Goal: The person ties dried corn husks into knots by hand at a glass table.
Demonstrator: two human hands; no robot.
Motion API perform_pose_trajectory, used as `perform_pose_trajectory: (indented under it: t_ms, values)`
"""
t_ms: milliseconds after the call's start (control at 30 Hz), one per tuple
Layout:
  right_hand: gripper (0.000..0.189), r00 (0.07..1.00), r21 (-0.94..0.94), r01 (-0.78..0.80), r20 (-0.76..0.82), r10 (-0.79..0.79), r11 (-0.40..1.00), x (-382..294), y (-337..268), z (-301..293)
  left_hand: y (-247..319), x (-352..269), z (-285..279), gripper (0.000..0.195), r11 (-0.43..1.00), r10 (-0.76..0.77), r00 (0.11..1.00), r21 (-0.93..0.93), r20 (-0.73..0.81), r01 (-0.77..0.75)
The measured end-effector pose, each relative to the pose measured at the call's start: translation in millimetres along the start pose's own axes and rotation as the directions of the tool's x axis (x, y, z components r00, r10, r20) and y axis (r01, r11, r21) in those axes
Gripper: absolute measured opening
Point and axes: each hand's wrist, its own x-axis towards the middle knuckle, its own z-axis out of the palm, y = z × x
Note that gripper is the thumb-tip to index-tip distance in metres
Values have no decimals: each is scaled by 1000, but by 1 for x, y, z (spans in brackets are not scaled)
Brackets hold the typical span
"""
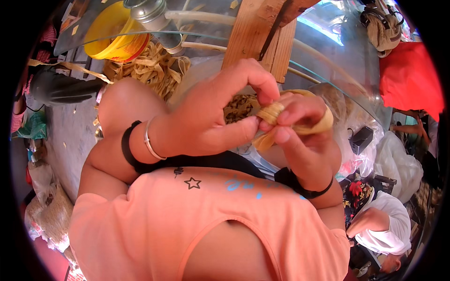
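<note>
A pale yellow flat strip (271,113), apparently plant fibre, is wound into a small tight bundle between my hands. My left hand (211,109), with a silver bangle at the wrist, curves its index finger and thumb around the left side of the bundle. Thumb and fingers of my right hand (304,130) pinch the bundle from the other side. A longer loop of the strip (325,121) passes around the back of that hand, and one flat end hangs below the fingers. Part of the bundle is hidden by my fingertips.
Ahead is a glass tabletop (211,35) bearing a wooden block with a blade (276,30) and a metal jar (151,14). A yellow bucket (116,38) and a heap of strips (151,70) lie ahead left. A person in white (383,224) sits at right, near plastic bags (397,165).
</note>
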Motion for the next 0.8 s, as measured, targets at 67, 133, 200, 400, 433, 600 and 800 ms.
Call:
perform_pose_trajectory:
  t_ms: [67, 133, 200, 400, 433, 600, 800]
  values:
    - [29, 953, -365, 303, 137, -271, 880, 4, 8, -9, 4, -1, -2, 41, 977, -80, 997, -199, -9, 77]
    - [38, 857, -632, 489, 219, -467, 601, 1, 17, -6, 15, 3, -1, 43, 902, -195, 981, -395, -10, 175]
    - [41, 889, -700, 352, 41, -456, 622, -6, 27, 3, 17, 3, 4, 44, 933, -277, 955, -269, -108, 240]
    - [27, 927, -876, 191, 12, -374, 444, -4, 17, 2, 6, -3, 26, 30, 884, 298, 942, 416, -156, -211]
    - [27, 924, -863, 180, -16, -381, 472, -4, 17, 1, 6, -5, 25, 30, 921, 264, 948, 337, -176, -194]
    - [27, 941, -818, 150, -54, -333, 555, -8, 14, -1, 8, 2, 10, 26, 968, 4, 988, 247, -152, 34]
    - [15, 937, -791, 245, 44, -346, 560, 7, 15, -16, 9, -3, -2, 21, 939, 102, 992, 335, -70, -73]
